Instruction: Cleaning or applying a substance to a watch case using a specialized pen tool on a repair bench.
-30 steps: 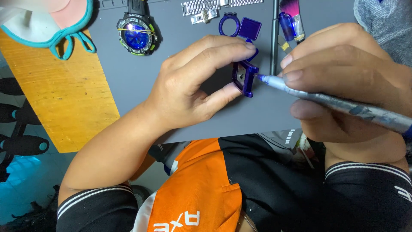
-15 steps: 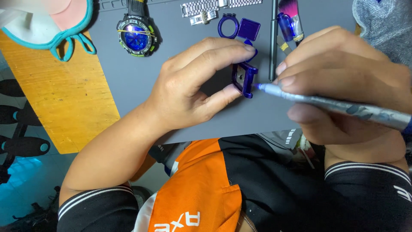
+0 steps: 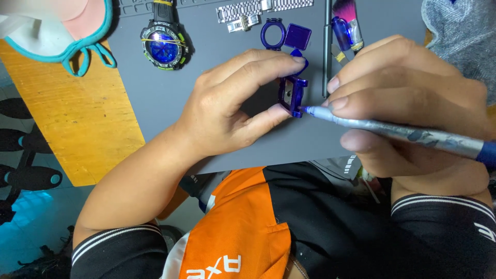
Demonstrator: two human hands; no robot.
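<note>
Barely anything has shifted since the earlier frames: tool tip sits a touch closer against the part, both hands otherwise as they were. Nearest the camera, bottom centre, orange-and-black shirt (image 3: 243,232) with striped cuffs. Left hand (image 3: 227,108), centre frame, pinches the small translucent blue plastic watch case part (image 3: 292,94) between thumb below and index finger over the top, remaining fingers curled behind; part is held just above the dark grey work mat (image 3: 217,57), at centre slightly right. Right hand (image 3: 413,103) at right is closed around a silver metal pen-shaped tool with blue end cap (image 3: 403,133), fingers bunched on the shaft, pale blue tip touching the lower right corner of the part. To do this well, judging from the grip: keep the pinch firm so the part cannot twist, brace the right hand on the mat, press along the tool axis, light force so the tip does not skid onto the thumb. Farther up the mat: blue ring bezel (image 3: 273,34) and blue square lens piece (image 3: 297,36) just beside each other, steel link bracelet (image 3: 263,9), small brush with pink bristles (image 3: 345,20), black digital wristwatch with blue face (image 3: 164,42) upper left. Yellow wooden board (image 3: 77,113) at left, teal-edged mask (image 3: 62,31) top left, grey cloth (image 3: 460,36) top right.
</note>
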